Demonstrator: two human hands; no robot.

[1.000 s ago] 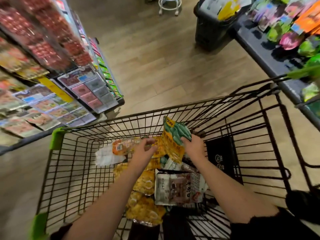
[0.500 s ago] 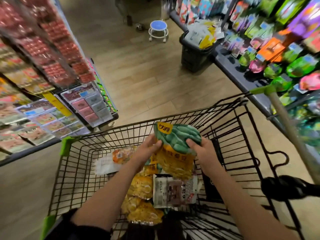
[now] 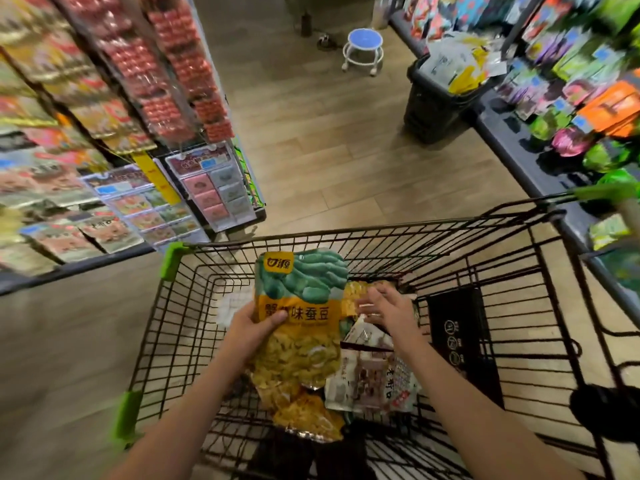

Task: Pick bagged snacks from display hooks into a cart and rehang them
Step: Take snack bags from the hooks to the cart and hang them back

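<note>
Up comes the green-and-yellow snack bag [image 3: 300, 306]: half a second ago both hands were on it low over the cart, and now the left hand [image 3: 254, 329] alone has it, raised upright at the centre of the frame, its top level with the cart's far rim. Thumb across the front of the pack, fingers curled behind, a firm grip on the left edge. The right hand [image 3: 389, 308] has let go and sits just right of the bag, fingers spread and relaxed, reaching down over the pile; whether the fingertips touch the packet beneath, I cannot tell.

Below, in the black wire cart [image 3: 519, 306], the rest of the haul lies in a heap: yellow snack bags [image 3: 306, 415] toward the lower centre, a white-and-brown packet [image 3: 372, 379] right of them under the right forearm. Green corner guards [image 3: 172, 261] mark the cart's left side.

Left of the frame, hanging racks of red and pink packets [image 3: 166, 64], blurred. Right side, a dark shelf with green, orange and purple bags [image 3: 595, 109]. Top centre, a small white stool with a blue seat [image 3: 363, 46] on the wooden floor [image 3: 329, 140], and a black basket [image 3: 436, 109] stuffed with packets just beside the right shelf.
</note>
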